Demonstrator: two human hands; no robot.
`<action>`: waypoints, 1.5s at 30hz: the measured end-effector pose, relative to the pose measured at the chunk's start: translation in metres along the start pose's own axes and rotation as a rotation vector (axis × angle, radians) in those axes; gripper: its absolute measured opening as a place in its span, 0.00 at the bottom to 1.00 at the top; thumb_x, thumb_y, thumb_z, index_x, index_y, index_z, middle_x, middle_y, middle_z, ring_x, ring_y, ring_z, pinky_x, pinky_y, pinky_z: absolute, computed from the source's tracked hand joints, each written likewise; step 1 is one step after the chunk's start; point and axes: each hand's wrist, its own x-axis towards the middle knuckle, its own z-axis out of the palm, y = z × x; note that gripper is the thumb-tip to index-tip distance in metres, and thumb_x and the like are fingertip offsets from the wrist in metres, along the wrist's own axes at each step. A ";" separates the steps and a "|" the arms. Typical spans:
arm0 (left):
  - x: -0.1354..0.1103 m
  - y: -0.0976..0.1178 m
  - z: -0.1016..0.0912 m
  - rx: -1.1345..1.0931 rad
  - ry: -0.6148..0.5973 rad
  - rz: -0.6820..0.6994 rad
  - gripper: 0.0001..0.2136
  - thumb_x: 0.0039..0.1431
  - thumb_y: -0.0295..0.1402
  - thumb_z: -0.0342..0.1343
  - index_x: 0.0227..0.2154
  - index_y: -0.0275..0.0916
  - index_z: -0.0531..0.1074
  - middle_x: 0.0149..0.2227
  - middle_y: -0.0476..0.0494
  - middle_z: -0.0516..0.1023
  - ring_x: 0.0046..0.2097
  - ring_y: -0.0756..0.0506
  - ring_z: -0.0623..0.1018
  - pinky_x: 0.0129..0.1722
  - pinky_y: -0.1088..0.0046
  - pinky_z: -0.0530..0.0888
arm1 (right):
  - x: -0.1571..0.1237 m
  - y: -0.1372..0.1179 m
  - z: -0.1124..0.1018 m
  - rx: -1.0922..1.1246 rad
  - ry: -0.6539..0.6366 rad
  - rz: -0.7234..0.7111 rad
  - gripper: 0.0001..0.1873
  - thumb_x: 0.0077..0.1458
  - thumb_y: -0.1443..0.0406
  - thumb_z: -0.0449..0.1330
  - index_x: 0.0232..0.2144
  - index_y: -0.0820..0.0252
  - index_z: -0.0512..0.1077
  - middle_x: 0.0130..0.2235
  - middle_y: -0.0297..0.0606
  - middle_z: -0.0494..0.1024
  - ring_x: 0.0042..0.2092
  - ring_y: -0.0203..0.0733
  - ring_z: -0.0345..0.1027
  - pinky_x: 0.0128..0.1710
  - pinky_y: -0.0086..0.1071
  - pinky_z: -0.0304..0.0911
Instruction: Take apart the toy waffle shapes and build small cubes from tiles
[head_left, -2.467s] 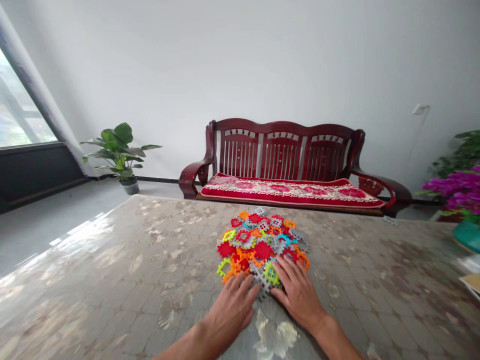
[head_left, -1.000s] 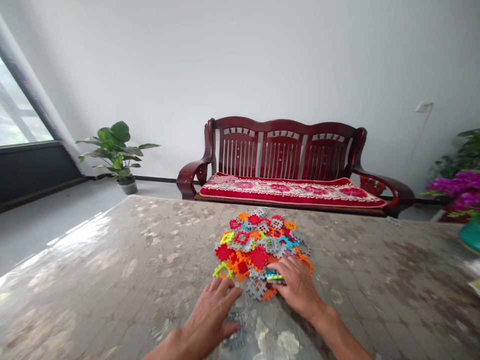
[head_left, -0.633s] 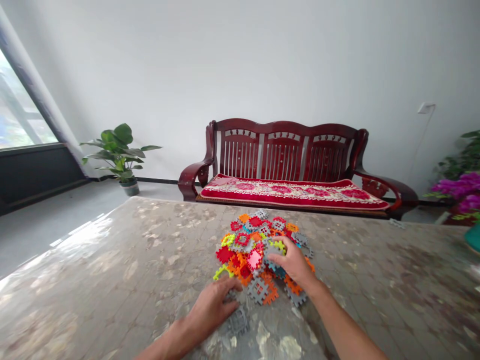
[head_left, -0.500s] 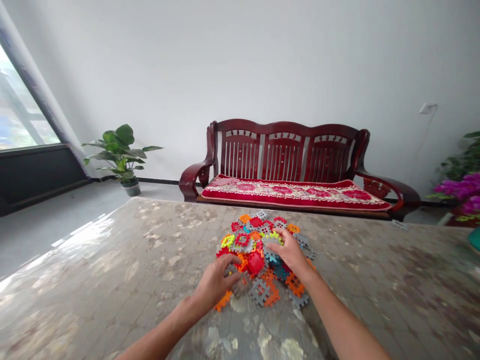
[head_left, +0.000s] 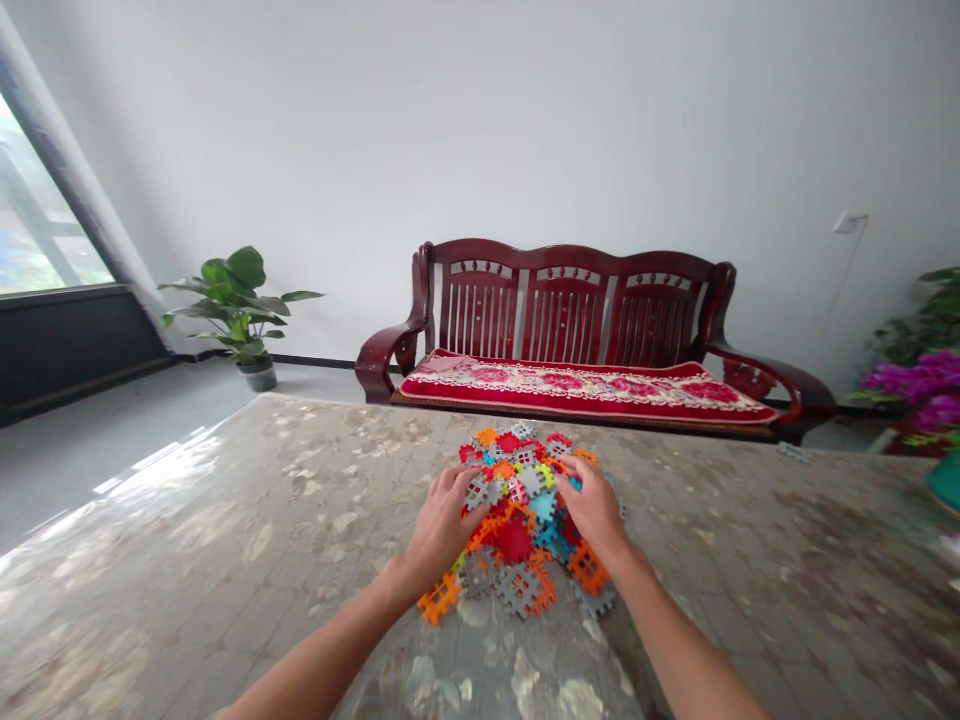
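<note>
Covering the pile's [head_left: 514, 538] L side — L hand [head_left: 441, 518], fingers curved, thumb a bit apart; can't tell if it grips anything. R hand [head_left: 596, 500] at the R side, thumb & fingers slightly apart, grip also unclear. Pile's on the table [head_left: 285, 520], partly btwn the hands; whatever's under them is hidden. Near grey pcs [head_left: 517, 590] blurry. Forearms [head_left: 337, 622] cut off at bottom, flowers [head_left: 919, 385] & teal pot [head_left: 946, 485] at R edge.

Tiles [head_left: 514, 538] in red, orange, grey, blue, lime — tablecloth [head_left: 285, 520] grey-brown, pale-flowered.
</note>
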 end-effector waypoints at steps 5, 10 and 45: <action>-0.057 0.001 -0.006 0.071 -0.188 0.035 0.16 0.55 0.33 0.58 0.47 0.47 0.71 0.47 0.44 0.73 0.50 0.42 0.72 0.50 0.64 0.71 | -0.064 0.002 -0.009 -0.152 -0.098 -0.001 0.13 0.56 0.58 0.55 0.40 0.57 0.74 0.37 0.38 0.78 0.34 0.41 0.72 0.38 0.34 0.67; -0.088 0.008 -0.006 0.243 -0.356 -0.052 0.28 0.52 0.34 0.61 0.58 0.51 0.65 0.56 0.43 0.69 0.54 0.40 0.70 0.54 0.62 0.69 | -0.111 -0.010 0.003 -0.505 -0.218 -0.022 0.17 0.53 0.56 0.60 0.43 0.55 0.73 0.45 0.42 0.77 0.46 0.50 0.72 0.42 0.36 0.65; -0.017 -0.007 0.013 -0.019 0.054 0.222 0.12 0.65 0.29 0.45 0.43 0.43 0.74 0.43 0.42 0.73 0.44 0.47 0.75 0.45 0.72 0.75 | -0.061 -0.030 0.048 0.156 -0.216 0.080 0.17 0.48 0.67 0.60 0.43 0.55 0.73 0.46 0.39 0.80 0.49 0.46 0.73 0.50 0.38 0.66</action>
